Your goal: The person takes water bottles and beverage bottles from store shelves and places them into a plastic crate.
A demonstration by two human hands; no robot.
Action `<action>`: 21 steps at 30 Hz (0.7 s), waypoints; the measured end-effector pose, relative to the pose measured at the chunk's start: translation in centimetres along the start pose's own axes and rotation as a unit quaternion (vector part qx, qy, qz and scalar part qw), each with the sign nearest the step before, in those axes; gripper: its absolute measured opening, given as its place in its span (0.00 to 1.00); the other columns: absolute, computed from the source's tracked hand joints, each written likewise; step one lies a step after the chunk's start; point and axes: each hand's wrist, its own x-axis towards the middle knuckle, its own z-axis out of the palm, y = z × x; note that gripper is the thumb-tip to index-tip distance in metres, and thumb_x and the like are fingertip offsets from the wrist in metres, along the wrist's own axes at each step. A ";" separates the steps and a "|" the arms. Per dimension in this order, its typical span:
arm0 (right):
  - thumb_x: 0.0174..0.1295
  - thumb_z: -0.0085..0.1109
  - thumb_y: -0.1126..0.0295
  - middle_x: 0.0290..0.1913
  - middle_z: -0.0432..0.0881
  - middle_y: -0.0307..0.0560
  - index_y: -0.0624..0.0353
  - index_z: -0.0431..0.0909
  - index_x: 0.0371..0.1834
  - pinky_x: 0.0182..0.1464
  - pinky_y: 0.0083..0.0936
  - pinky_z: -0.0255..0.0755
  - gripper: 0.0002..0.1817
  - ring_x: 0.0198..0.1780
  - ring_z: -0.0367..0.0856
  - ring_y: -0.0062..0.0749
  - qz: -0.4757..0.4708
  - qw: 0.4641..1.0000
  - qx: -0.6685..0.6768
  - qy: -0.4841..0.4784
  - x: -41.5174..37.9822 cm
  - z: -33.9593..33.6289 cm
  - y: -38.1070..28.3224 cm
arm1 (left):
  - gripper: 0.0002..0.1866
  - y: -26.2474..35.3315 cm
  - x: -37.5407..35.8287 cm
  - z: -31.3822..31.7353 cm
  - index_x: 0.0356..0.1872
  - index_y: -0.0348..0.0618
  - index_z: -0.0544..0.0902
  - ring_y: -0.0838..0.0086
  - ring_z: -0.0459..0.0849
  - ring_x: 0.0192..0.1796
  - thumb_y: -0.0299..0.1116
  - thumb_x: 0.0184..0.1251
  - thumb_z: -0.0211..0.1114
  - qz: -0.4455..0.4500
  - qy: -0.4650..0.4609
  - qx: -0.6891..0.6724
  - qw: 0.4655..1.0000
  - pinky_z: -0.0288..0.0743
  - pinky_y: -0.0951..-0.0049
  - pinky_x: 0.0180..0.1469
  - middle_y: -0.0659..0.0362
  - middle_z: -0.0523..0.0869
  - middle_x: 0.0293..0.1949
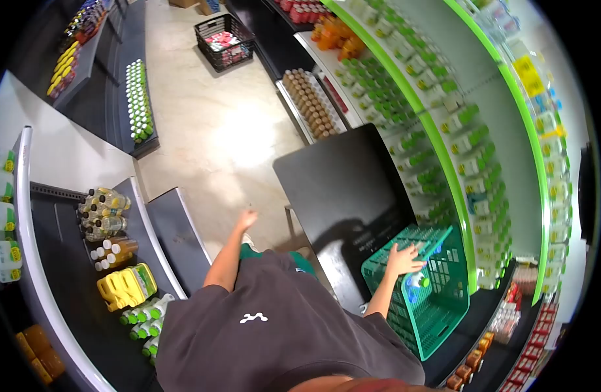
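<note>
A green plastic basket (437, 313) stands tilted at the right side of a dark table (339, 183). My right hand (403, 259) lies with spread fingers against the basket's upper lattice side. Just below that hand, a clear bottle with a green cap (418, 281) shows inside the basket. My left hand (247, 220) hangs in front of my body over the pale floor, away from the shelves. Its fingers are too small and blurred to make out.
Shelves with green-capped bottles (437, 157) curve along the right. Brown-capped jars (310, 104) line a low shelf beyond the table. A black crate (225, 42) stands on the far floor. At the left, a shelf holds yellow jugs (127, 286) and bottles.
</note>
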 end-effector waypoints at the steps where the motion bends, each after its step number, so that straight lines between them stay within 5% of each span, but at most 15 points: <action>1: 0.54 0.66 0.43 0.67 0.77 0.46 0.50 0.81 0.58 0.73 0.69 0.49 0.32 0.73 0.54 0.86 0.003 0.999 -0.032 0.003 0.1 0.1 -0.4 | 0.25 0.1 -2.4 -4.3 0.44 0.30 0.85 0.52 0.88 0.48 0.49 0.66 0.59 -0.194 0.047 -0.041 0.979 0.78 0.52 0.51 0.38 0.88 0.41; 2: 0.55 0.65 0.43 0.67 0.76 0.47 0.50 0.81 0.58 0.73 0.70 0.49 0.32 0.73 0.53 0.86 0.008 0.998 -0.056 -0.017 0.0 0.0 -0.6 | 0.26 -5.6 -2.0 -7.0 0.46 0.30 0.86 0.45 0.86 0.53 0.48 0.67 0.57 -0.173 0.131 -0.058 0.974 0.77 0.50 0.54 0.34 0.87 0.44; 3: 0.56 0.64 0.43 0.68 0.76 0.47 0.50 0.82 0.58 0.73 0.71 0.48 0.31 0.74 0.53 0.86 0.012 0.996 -0.080 -0.036 0.1 -0.1 -0.9 | 0.26 -7.3 -3.2 -11.5 0.45 0.29 0.86 0.41 0.84 0.55 0.47 0.68 0.55 -0.185 0.105 0.021 0.977 0.76 0.49 0.58 0.33 0.86 0.46; 4: 0.56 0.63 0.43 0.69 0.75 0.48 0.51 0.82 0.59 0.73 0.72 0.47 0.31 0.74 0.51 0.86 0.021 0.995 -0.083 -0.042 0.1 -0.1 -1.2 | 0.24 -9.9 -4.0 -13.6 0.51 0.36 0.82 0.60 0.87 0.40 0.47 0.68 0.55 -0.184 0.204 0.194 0.942 0.81 0.59 0.40 0.45 0.86 0.39; 6: 0.58 0.61 0.43 0.70 0.74 0.49 0.51 0.83 0.60 0.73 0.74 0.44 0.31 0.75 0.47 0.87 0.039 0.992 -0.095 -0.079 0.5 0.1 -1.5 | 0.22 -13.0 -5.1 -18.7 0.45 0.35 0.82 0.53 0.89 0.44 0.46 0.67 0.55 -0.201 0.135 0.240 0.940 0.82 0.57 0.44 0.44 0.88 0.40; 7: 0.59 0.60 0.42 0.70 0.74 0.48 0.50 0.83 0.59 0.72 0.76 0.43 0.31 0.75 0.46 0.87 0.047 0.990 -0.100 -0.085 0.7 0.4 -1.6 | 0.22 -11.8 -5.1 -20.9 0.45 0.35 0.82 0.53 0.89 0.44 0.46 0.67 0.55 -0.206 0.138 0.237 0.940 0.82 0.57 0.44 0.44 0.88 0.40; 9: 0.60 0.59 0.42 0.71 0.73 0.49 0.51 0.81 0.62 0.72 0.77 0.42 0.32 0.75 0.46 0.87 0.070 0.983 -0.122 -0.120 1.2 0.2 -2.1 | 0.22 -6.9 -5.5 -26.2 0.45 0.35 0.81 0.46 0.88 0.47 0.46 0.65 0.57 -0.313 -0.059 0.103 0.942 0.80 0.54 0.51 0.42 0.88 0.45; 11: 0.61 0.59 0.41 0.71 0.73 0.51 0.52 0.79 0.65 0.72 0.77 0.41 0.34 0.76 0.44 0.86 0.093 0.979 -0.155 -0.098 1.5 1.7 -2.2 | 0.22 -5.0 -3.6 -27.5 0.45 0.34 0.82 0.42 0.87 0.49 0.46 0.64 0.58 -0.316 -0.020 0.098 0.944 0.79 0.52 0.55 0.41 0.88 0.48; 13: 0.61 0.59 0.41 0.70 0.73 0.52 0.52 0.78 0.66 0.71 0.79 0.39 0.36 0.77 0.42 0.84 0.117 0.970 -0.168 -0.134 2.0 2.1 -2.4 | 0.21 -4.8 -0.1 -27.4 0.45 0.36 0.86 0.46 0.85 0.55 0.43 0.63 0.59 -0.201 0.134 0.145 0.959 0.78 0.54 0.59 0.40 0.88 0.49; 15: 0.58 0.60 0.40 0.66 0.78 0.52 0.52 0.84 0.59 0.71 0.80 0.38 0.33 0.77 0.42 0.84 0.144 0.963 -0.172 -0.148 2.4 2.0 -2.8 | 0.21 -4.3 4.6 -26.8 0.46 0.38 0.86 0.46 0.85 0.54 0.44 0.62 0.60 -0.185 0.079 0.162 0.966 0.78 0.55 0.59 0.40 0.88 0.48; 16: 0.58 0.60 0.42 0.59 0.83 0.56 0.53 0.87 0.53 0.70 0.80 0.38 0.30 0.74 0.48 0.87 0.142 0.968 -0.169 -0.116 2.4 2.2 -2.8 | 0.22 -3.2 6.6 -26.5 0.49 0.38 0.85 0.47 0.85 0.56 0.44 0.62 0.60 -0.149 0.029 0.186 0.971 0.78 0.55 0.60 0.40 0.87 0.50; 17: 0.59 0.58 0.46 0.53 0.86 0.60 0.53 0.87 0.52 0.68 0.82 0.44 0.27 0.68 0.67 0.79 0.128 0.969 -0.203 -0.055 2.2 3.4 -2.8 | 0.24 -1.7 8.8 -25.9 0.52 0.39 0.84 0.47 0.84 0.57 0.45 0.62 0.60 -0.112 -0.018 0.209 0.971 0.77 0.55 0.61 0.40 0.86 0.51; 19: 0.62 0.56 0.52 0.49 0.87 0.63 0.60 0.87 0.47 0.62 0.61 0.70 0.23 0.53 0.85 0.59 0.139 0.967 -0.084 -0.199 4.9 4.9 -2.5 | 0.21 -0.1 12.9 -23.6 0.49 0.39 0.86 0.49 0.85 0.56 0.44 0.64 0.60 -0.089 -0.041 0.217 0.971 0.77 0.53 0.60 0.41 0.86 0.53; 21: 0.62 0.59 0.49 0.49 0.87 0.61 0.62 0.87 0.47 0.58 0.55 0.75 0.26 0.52 0.86 0.59 0.239 0.944 0.030 -0.224 6.3 9.5 -8.1 | 0.22 4.8 14.8 -22.4 0.52 0.38 0.84 0.50 0.84 0.57 0.44 0.65 0.59 -0.082 -0.069 0.171 0.980 0.76 0.55 0.62 0.41 0.86 0.53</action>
